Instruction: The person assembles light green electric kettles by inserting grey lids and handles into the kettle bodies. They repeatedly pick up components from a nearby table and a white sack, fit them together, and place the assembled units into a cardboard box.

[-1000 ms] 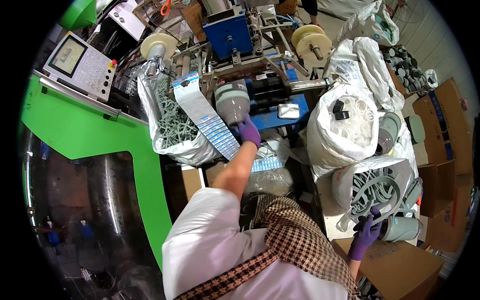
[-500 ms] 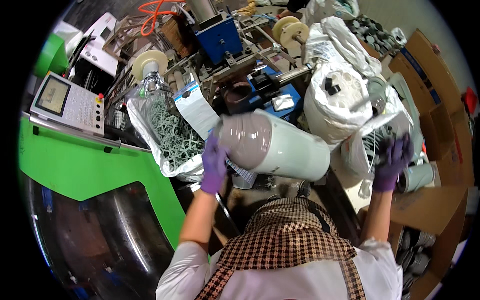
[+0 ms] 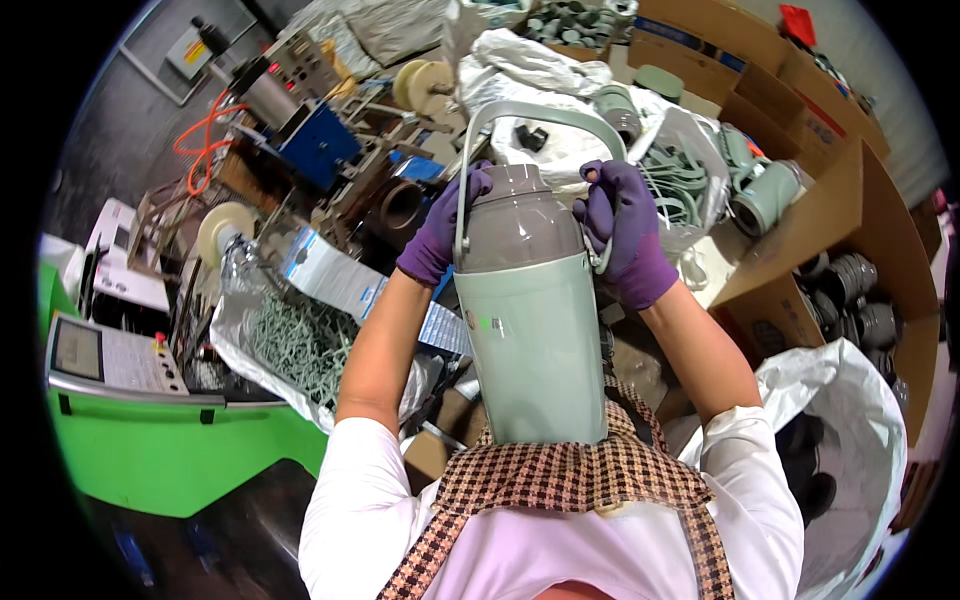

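A green machine panel [image 3: 150,450] and a clear bag of small green parts [image 3: 300,345] lie at left. The left hand [image 3: 440,235] clasps the neck of a pale green vacuum flask [image 3: 530,330], held upright against the chest, long axis vertical, top away. The right hand [image 3: 625,230] pinches the bail handle [image 3: 540,115], which already arches over the grey collar; whether both ends are seated cannot be told. Cardboard boxes [image 3: 800,230] stand at right.

Flask [image 3: 530,330] between hands, control panel [image 3: 105,360] left, boxes [image 3: 800,230] probably right
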{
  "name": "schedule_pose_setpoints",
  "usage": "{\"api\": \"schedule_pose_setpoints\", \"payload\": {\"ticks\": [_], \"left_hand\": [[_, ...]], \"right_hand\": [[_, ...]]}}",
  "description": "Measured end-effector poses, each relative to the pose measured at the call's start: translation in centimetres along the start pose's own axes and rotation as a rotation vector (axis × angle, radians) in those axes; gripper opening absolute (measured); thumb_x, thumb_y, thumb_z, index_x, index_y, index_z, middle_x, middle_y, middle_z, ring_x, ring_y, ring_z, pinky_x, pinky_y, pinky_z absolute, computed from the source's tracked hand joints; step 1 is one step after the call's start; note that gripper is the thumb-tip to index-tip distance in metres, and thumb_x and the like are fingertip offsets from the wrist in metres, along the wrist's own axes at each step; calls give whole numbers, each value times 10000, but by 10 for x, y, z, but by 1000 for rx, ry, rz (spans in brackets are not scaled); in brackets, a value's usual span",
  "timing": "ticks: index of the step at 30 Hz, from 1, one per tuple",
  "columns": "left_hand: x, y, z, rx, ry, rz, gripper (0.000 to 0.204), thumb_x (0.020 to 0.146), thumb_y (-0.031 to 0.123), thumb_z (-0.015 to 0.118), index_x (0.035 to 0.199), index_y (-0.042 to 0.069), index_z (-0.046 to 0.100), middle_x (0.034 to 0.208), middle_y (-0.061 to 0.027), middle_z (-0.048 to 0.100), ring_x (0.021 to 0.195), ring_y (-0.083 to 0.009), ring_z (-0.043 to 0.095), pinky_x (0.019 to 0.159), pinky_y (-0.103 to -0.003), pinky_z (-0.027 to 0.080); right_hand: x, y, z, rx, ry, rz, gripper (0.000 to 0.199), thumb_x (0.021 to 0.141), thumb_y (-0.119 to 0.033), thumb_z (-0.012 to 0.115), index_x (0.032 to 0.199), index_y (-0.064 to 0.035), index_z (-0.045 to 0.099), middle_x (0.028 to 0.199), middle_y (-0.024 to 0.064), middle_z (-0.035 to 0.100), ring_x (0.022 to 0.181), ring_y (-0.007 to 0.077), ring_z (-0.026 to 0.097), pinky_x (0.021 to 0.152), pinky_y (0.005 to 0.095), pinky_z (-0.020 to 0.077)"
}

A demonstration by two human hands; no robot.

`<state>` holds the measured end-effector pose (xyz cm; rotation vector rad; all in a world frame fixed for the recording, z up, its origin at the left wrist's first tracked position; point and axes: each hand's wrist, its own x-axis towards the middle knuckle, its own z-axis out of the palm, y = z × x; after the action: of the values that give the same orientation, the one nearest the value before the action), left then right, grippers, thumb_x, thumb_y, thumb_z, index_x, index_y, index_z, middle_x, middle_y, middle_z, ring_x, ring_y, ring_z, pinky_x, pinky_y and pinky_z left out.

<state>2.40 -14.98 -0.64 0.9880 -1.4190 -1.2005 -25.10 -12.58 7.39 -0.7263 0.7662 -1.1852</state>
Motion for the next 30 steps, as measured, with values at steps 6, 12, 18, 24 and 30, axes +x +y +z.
{"api": "schedule_pose_setpoints", "payload": {"ticks": [6,12,18,24,30], "left_hand": [[18,-20,38,62,-197,25,332,1000,180,527,1300,44,565,1281,-107,585,1192,-217,558,1037,-326,442],[29,-22,81,-320,-179,-234,390,1025,241,487,1336,7,516,1279,-131,582,1201,-219,555,1067,-339,416],[40,34,163,-1083,-231,-148,460,1027,373,466,1272,-5,561,1298,-133,578,1184,-264,558,1056,-383,433],[42,50,241,-490,-292,-91,279,734,93,600,988,1,535,1267,-161,582,1155,-247,538,1027,-340,432],[48,47,309,-114,-332,215,521,716,162,617,1187,-51,558,1231,-164,595,1226,-293,538,1089,-399,380]], "right_hand": [[-25,6,-26,-751,-48,-655,217,973,-206,483,943,-35,612,746,33,555,636,135,534,634,249,479],[-55,-22,-41,-1188,-678,-1336,383,787,-267,626,1076,-15,641,1004,37,663,1022,209,588,990,374,427],[-4,13,-143,-360,-107,-737,571,838,-288,508,1339,-18,565,1347,158,575,1319,302,474,1150,420,326],[-11,17,-231,349,-41,-260,753,975,-578,356,1387,35,502,1402,185,538,1275,301,530,1123,413,384],[-59,-43,-265,693,-328,-176,740,987,-613,356,1324,9,571,1327,185,587,1233,288,554,1084,421,430]]}}
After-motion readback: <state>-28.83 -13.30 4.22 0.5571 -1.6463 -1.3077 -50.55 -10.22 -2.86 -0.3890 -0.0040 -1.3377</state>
